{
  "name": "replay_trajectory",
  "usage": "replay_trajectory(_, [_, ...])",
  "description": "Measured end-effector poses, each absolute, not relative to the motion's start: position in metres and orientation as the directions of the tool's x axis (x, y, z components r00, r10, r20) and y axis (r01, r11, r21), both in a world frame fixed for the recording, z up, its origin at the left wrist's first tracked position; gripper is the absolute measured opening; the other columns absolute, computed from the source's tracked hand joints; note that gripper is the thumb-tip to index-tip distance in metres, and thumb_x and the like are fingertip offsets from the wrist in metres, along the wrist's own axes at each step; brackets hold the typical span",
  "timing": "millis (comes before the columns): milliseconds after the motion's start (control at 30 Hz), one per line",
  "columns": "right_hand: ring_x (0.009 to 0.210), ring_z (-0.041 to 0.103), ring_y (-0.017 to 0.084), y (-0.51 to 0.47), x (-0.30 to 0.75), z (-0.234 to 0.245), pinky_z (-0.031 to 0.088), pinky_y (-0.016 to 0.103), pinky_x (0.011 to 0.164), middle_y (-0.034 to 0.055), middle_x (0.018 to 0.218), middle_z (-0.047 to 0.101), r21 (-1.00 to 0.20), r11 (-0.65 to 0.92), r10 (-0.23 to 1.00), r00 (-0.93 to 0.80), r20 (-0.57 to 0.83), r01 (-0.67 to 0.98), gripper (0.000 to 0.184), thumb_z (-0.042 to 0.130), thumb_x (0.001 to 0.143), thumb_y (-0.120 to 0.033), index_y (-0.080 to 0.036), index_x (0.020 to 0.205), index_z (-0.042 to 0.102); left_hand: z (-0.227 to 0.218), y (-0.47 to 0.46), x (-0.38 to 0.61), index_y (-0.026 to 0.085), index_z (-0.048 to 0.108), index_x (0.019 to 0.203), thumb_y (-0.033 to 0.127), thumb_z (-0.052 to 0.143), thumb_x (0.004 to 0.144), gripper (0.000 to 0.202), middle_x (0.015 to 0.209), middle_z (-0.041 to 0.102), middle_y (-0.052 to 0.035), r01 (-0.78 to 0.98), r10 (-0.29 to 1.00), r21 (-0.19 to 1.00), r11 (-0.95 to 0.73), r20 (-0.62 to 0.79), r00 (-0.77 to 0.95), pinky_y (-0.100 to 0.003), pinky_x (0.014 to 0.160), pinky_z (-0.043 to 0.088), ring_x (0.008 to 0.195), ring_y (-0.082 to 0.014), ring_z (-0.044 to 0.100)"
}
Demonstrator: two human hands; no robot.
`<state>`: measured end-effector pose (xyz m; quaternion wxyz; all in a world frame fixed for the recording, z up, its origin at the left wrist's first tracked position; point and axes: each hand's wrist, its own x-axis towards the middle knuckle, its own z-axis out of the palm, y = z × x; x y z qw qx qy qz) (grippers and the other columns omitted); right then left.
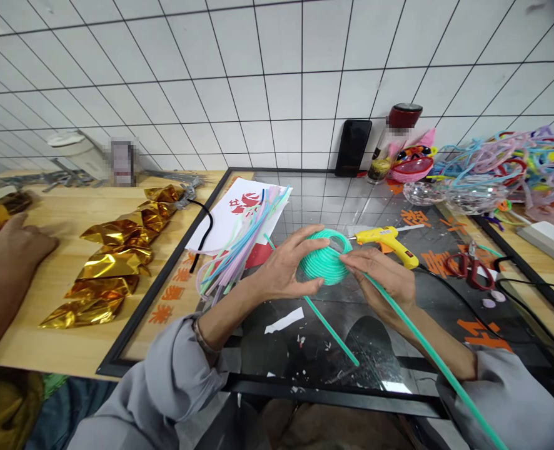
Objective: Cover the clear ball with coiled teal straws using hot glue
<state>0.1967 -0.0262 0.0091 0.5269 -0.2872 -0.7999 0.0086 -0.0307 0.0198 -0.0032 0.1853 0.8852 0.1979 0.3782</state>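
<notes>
Above the dark table (pixel 277 356), the left hand (pixel 286 267) is cupping the green coiled bowl (pixel 324 267) while the right hand (pixel 388 281) is pinching the green strand (pixel 427 347) at its rim, many rounds apparently done, a long unwound length remaining, and the yellow glue gun (pixel 389 240) is lying just beyond.

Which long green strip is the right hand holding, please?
The slanting strip reaching the picture's bottom edge; the other strip lies on the tabletop, passing under the left hand.

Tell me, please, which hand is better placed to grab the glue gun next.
Probably the right hand: it is nearer the yellow glue gun, while the left hand cups the green coil.
</notes>
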Motion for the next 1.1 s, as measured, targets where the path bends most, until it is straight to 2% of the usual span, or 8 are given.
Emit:
replay_trajectory(200, [0.084,0.075,0.019,-0.026,0.196,0.005,0.064,0.035,0.076,0.0057,0.096,0.079,-0.345,0.826,0.492,-0.271,0.828,0.446,0.033,0.061,0.091,-0.007,-0.025,0.115,0.074,-0.01,0.023,-0.028,0.028,0.037,0.144,0.051,0.085,0.072,0.089,0.151,0.042,-0.0215,0.199,0.47,0.454,-0.869,0.627,0.622,-0.063,0.112,0.044,0.143,-0.0399,0.044])
replay_trajectory(467, [0.09,0.074,0.02,-0.022,0.2,0.005,0.062,0.035,0.075,0.0081,0.102,0.077,-0.247,0.869,0.414,-0.358,0.837,0.428,0.042,0.053,0.093,-0.005,-0.025,0.126,0.069,-0.018,0.025,-0.025,0.03,0.038,0.143,0.04,0.082,0.077,0.08,0.147,0.046,-0.0193,0.219,0.428,0.37,-0.903,0.714,0.555,-0.057,0.104,0.051,0.135,-0.0358,0.052])
replay_trajectory(733, [0.096,0.071,0.023,-0.02,0.212,0.013,0.059,0.039,0.08,0.0105,0.106,0.074,-0.223,0.819,0.47,-0.395,0.789,0.529,0.042,0.049,0.097,-0.01,-0.027,0.133,0.064,-0.019,0.027,-0.025,0.03,0.039,0.141,0.041,0.083,0.075,0.08,0.143,0.049,-0.0181,0.252,0.431,0.35,-0.902,0.728,0.533,-0.056,0.101,0.053,0.129,-0.0344,0.056])
replay_trajectory(833, [0.097,0.07,0.023,-0.025,0.215,0.025,0.058,0.041,0.081,0.0098,0.106,0.073,-0.273,0.787,0.507,-0.329,0.797,0.553,0.046,0.04,0.097,-0.007,-0.029,0.127,0.068,-0.018,0.028,-0.026,0.029,0.039,0.14,0.041,0.084,0.075,0.08,0.141,0.05,-0.0183,0.267,0.428,0.335,-0.903,0.73,0.533,-0.055,0.099,0.054,0.129,-0.0346,0.056])
replay_trajectory(933, [0.101,0.068,0.023,-0.045,0.21,0.048,0.056,0.043,0.085,0.0082,0.105,0.072,-0.354,0.773,0.546,-0.269,0.793,0.526,0.043,0.045,0.096,-0.007,-0.03,0.124,0.068,-0.018,0.029,-0.027,0.028,0.039,0.141,0.042,0.083,0.075,0.081,0.141,0.05,-0.0188,0.267,0.424,0.33,-0.906,0.732,0.534,-0.054,0.098,0.055,0.128,-0.035,0.057])
replay_trajectory(1000, [0.111,0.065,0.025,-0.067,0.198,0.062,0.055,0.045,0.092,0.0085,0.111,0.071,-0.379,0.823,0.548,-0.416,0.726,0.422,0.037,0.048,0.097,-0.012,-0.028,0.124,0.067,-0.018,0.029,-0.027,0.028,0.037,0.143,0.043,0.083,0.076,0.082,0.141,0.05,-0.0191,0.257,0.415,0.327,-0.91,0.735,0.536,-0.054,0.098,0.055,0.129,-0.0355,0.056])
replay_trajectory(1067, [0.115,0.063,0.024,-0.092,0.178,0.07,0.054,0.044,0.098,0.0082,0.116,0.07,-0.461,0.868,0.449,-0.692,0.566,0.186,0.031,0.046,0.102,-0.018,-0.026,0.123,0.067,-0.017,0.029,-0.028,0.029,0.036,0.143,0.042,0.082,0.077,0.082,0.141,0.05,-0.0191,0.252,0.413,0.327,-0.911,0.733,0.54,-0.054,0.099,0.054,0.13,-0.0355,0.056])
replay_trajectory(1100, [0.113,0.064,0.022,-0.104,0.165,0.071,0.054,0.043,0.098,0.0073,0.117,0.07,-0.472,0.872,0.401,-0.745,0.533,0.132,0.028,0.046,0.103,-0.023,-0.025,0.122,0.067,-0.017,0.028,-0.028,0.029,0.037,0.143,0.04,0.082,0.077,0.081,0.141,0.05,-0.019,0.255,0.415,0.328,-0.91,0.728,0.545,-0.054,0.099,0.054,0.13,-0.0355,0.056])
